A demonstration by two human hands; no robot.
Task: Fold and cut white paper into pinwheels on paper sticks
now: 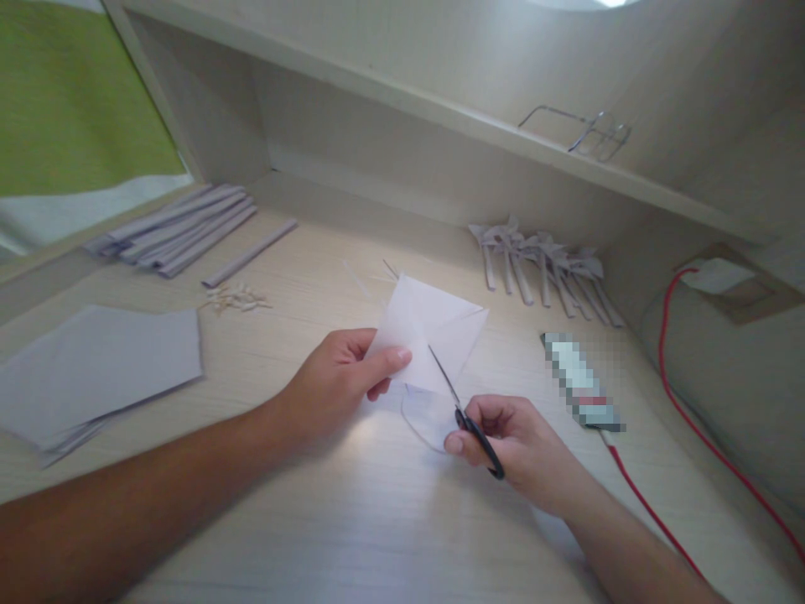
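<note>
A square sheet of white paper (433, 315) is held above the desk by my left hand (358, 365), its thumb on top and fingers beneath the left edge. A slit runs inward from the sheet's right corner, and faint crease lines cross it. My right hand (503, 445) grips black-handled scissors (462, 411). Their blades lie at the paper's lower edge and point toward its middle; whether they are cutting through it I cannot tell. Beneath the hands is a clear, rounded item (424, 415) that I cannot make out fully.
Rolled paper sticks (182, 226) lie at the back left, near small white-tipped pieces (236, 298) and stacked paper sheets (106, 369). Several paper pinwheels (541, 260) rest at the back right. A phone (582, 382) with a red cable (654, 512) is at right. A shelf (402, 101) overhangs the desk.
</note>
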